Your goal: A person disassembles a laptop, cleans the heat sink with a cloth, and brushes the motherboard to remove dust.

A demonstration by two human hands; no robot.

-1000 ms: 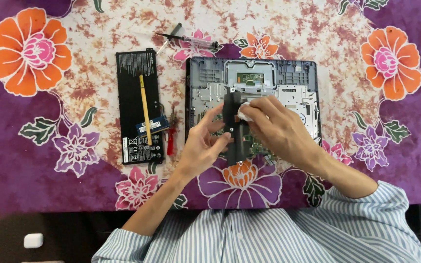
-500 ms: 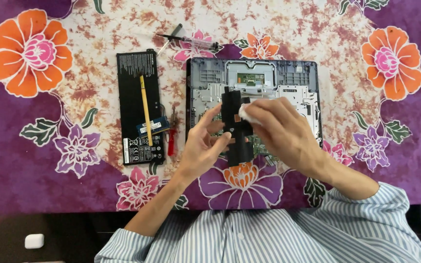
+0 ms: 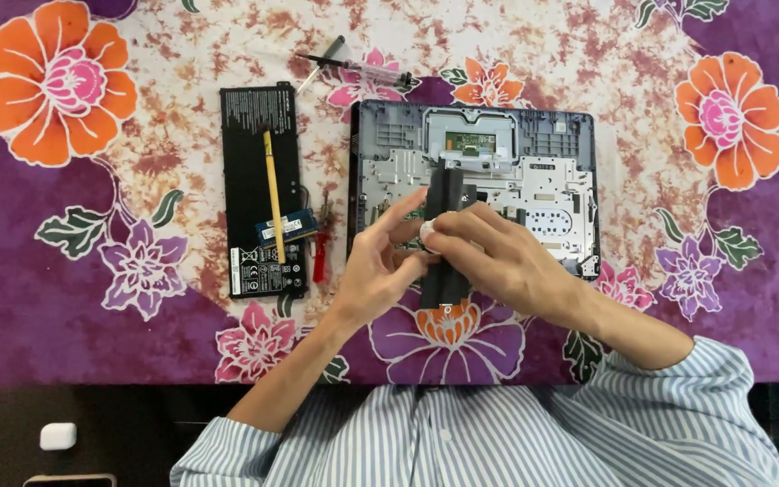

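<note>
A long black flat part (image 3: 446,191) is held upright over an opened grey laptop chassis (image 3: 547,149). My left hand (image 3: 379,263) grips this black part from the left, fingers spread along its edge. My right hand (image 3: 499,259) comes in from the right and pinches a small white wad (image 3: 427,231) against the part's left side. The lower half of the black part is partly hidden by my fingers.
On the flowered purple cloth, a black battery pack (image 3: 247,135) lies left of the chassis with a yellow stick (image 3: 272,185) and a small blue memory board (image 3: 288,225) on it. A red-handled tool (image 3: 319,259) lies beside it, a clear-handled screwdriver (image 3: 362,69) above.
The white wad in my right hand has slid a little down the black part. My left hand's fingers have shifted slightly; everything on the cloth is as before.
</note>
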